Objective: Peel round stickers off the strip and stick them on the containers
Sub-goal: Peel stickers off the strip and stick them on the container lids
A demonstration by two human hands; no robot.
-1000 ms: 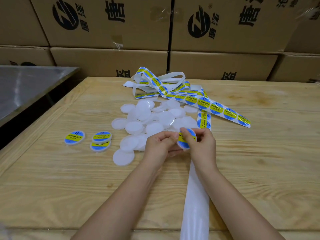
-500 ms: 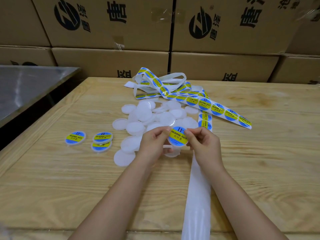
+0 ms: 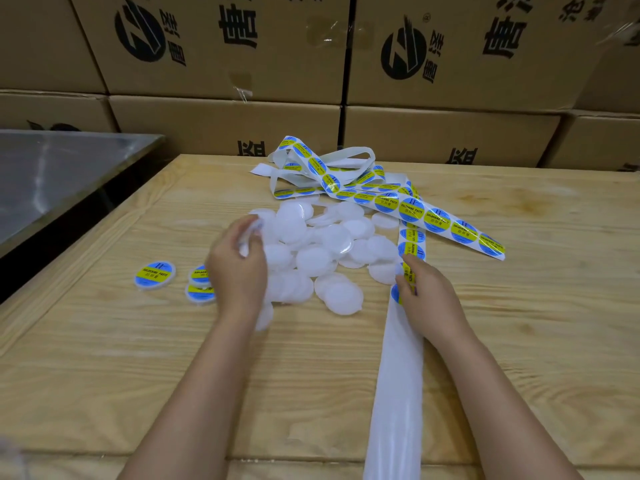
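Three labelled containers [image 3: 155,275] lie at the left of the frame, one apart and two stacked just beside the left hand [image 3: 239,271], which partly covers that pair. That hand's fingers curl round a blank container [image 3: 250,233] at the left edge of the pile [image 3: 311,251] of white discs in the middle. The discs overlap too much to count; there look to be about two dozen. To the right, one sticker strip [image 3: 446,223] tangles at upper centre and runs down toward the right hand [image 3: 427,296], whose thumb and fingers pinch a sticker [image 3: 408,271] on the strip. Below it the bare backing [image 3: 398,393] runs off the bottom edge. Everything rests on a pale wooden table [image 3: 104,375]. A grey metal surface [image 3: 52,174] sits at upper left, and two rows of printed cardboard boxes [image 3: 225,46] fill the top, cut off by the frame. The left hand is motion-blurred, so its grip is hard to make out.
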